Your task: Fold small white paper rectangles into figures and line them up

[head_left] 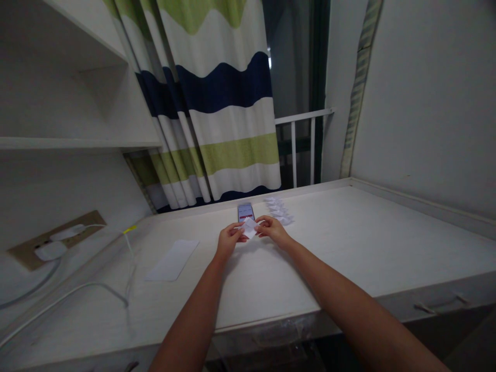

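Note:
A small folded square of white paper [250, 228] is held up just above the desk, turned like a diamond. My left hand [230, 239] pinches its left corner, and my right hand [273, 231] pinches the right corner. Right behind the paper a phone [245, 211] with a lit screen lies on the desk, its lower part covered by the paper and fingers. Beyond my right hand, several folded white paper pieces [278, 209] sit in a row. To the left of my left hand lies a flat stack or sheet of white paper [173, 261].
The white desk [341, 243] has a low raised edge at the back. White cables [96, 284] run over its left side from plugs in a wall socket [58, 240]. A shelf [77, 143] overhangs at left. A striped curtain [236, 121] hangs behind the desk.

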The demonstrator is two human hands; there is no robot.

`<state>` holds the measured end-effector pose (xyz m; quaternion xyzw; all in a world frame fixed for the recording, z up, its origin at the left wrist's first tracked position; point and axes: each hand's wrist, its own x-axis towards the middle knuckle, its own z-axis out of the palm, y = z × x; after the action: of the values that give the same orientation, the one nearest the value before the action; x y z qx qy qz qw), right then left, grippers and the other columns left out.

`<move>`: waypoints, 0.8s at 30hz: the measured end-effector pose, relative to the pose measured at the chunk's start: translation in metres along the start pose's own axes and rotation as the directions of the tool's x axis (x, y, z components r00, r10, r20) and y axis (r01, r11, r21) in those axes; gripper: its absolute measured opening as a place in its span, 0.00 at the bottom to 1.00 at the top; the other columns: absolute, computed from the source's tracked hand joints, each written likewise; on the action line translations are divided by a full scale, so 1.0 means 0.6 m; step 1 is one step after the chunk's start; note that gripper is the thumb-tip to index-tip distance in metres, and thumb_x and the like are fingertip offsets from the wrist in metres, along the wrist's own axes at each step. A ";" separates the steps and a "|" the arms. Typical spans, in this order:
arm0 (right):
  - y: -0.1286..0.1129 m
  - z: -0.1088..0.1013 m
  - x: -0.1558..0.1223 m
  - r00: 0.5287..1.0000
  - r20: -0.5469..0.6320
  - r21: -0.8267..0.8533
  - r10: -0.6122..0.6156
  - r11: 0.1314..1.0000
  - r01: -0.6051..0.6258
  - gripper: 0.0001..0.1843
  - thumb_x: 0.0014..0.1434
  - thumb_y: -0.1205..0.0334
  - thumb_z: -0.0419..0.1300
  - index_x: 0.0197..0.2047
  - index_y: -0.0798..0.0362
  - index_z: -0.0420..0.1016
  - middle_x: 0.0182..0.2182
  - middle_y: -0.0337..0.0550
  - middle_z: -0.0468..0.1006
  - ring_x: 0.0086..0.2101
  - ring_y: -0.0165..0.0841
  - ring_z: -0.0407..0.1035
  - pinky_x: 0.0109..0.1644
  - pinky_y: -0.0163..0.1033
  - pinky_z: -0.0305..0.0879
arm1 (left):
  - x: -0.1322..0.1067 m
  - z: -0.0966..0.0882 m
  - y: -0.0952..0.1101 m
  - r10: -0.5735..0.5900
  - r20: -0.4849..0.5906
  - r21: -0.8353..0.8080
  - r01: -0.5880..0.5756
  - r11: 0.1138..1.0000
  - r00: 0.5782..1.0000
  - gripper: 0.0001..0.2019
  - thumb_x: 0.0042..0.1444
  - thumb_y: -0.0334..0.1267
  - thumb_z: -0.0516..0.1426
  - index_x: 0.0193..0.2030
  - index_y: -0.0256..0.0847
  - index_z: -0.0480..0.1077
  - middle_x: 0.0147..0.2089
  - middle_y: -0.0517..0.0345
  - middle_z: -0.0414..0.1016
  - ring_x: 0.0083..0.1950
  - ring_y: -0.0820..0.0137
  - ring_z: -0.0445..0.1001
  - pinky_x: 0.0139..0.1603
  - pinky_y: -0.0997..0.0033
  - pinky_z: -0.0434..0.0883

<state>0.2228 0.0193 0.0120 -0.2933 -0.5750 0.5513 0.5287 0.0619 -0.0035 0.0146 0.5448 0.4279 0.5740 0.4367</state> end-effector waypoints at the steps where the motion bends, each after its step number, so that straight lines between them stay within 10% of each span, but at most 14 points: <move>1: 0.001 -0.001 0.002 1.000 0.003 -0.008 -0.011 1.000 0.011 0.17 0.35 0.59 0.65 0.30 0.55 0.69 0.17 0.33 0.71 0.21 0.27 0.68 0.25 0.31 0.63 | 0.001 0.001 0.000 0.002 -0.007 -0.002 -0.002 1.000 1.000 0.26 0.33 0.46 0.63 0.39 0.32 0.70 0.24 0.54 0.75 0.23 0.70 0.73 0.28 0.69 0.72; 24: 0.011 -0.007 0.014 0.996 0.093 0.034 0.009 0.999 -0.012 0.16 0.33 0.60 0.66 0.28 0.58 0.75 0.21 0.39 0.75 0.21 0.26 0.69 0.32 0.36 0.69 | 0.002 -0.002 -0.001 -0.078 0.040 -0.083 0.081 0.993 0.996 0.16 0.33 0.38 0.64 0.32 0.33 0.74 0.27 0.53 0.76 0.23 0.72 0.72 0.33 0.67 0.73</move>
<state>0.2230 0.0296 0.0073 -0.2611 -0.5878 0.5771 0.5033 0.0610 -0.0024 0.0144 0.5188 0.4166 0.5637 0.4894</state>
